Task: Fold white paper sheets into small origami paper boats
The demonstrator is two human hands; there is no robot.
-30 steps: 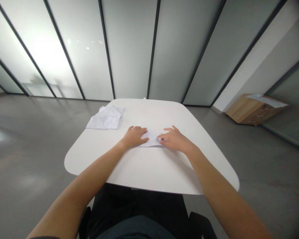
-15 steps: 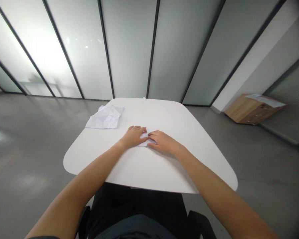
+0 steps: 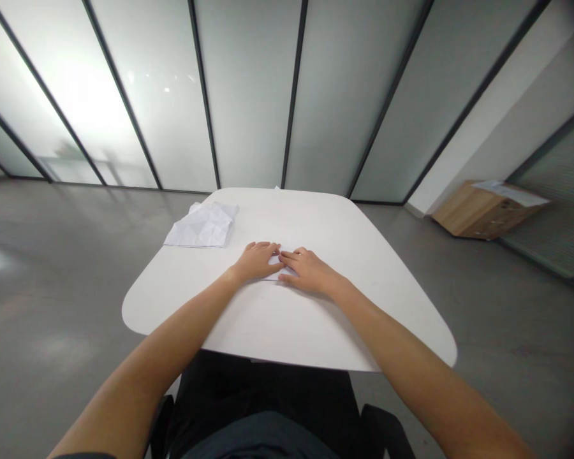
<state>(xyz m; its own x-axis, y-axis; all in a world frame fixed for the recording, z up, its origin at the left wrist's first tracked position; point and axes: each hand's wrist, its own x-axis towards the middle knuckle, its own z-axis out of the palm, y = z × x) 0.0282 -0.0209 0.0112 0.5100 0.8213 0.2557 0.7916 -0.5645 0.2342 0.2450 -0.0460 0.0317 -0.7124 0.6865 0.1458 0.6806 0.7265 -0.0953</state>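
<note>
A small piece of white paper (image 3: 274,276), apparently folded, lies flat on the white table (image 3: 263,325). My left hand (image 3: 258,260) rests on its left part, palm down, with the fingers stretched forward and the thumb pointing right. From the other side my right hand (image 3: 309,271) lies over the right part, its fingers reaching left to meet the left fingertips. Both hands are open and press on the paper rather than grip it. Most of the sheet is hidden under them.
Creased white paper sheets (image 3: 201,226) lie at the table's far left edge. Beyond the table stands a frosted glass partition (image 3: 249,95) with dark frames. A wooden cabinet (image 3: 478,210) with paper on top stands on the floor at the right.
My right hand has slid slightly left over the paper, closer to the left fingertips. My left hand has stayed nearly in place.
</note>
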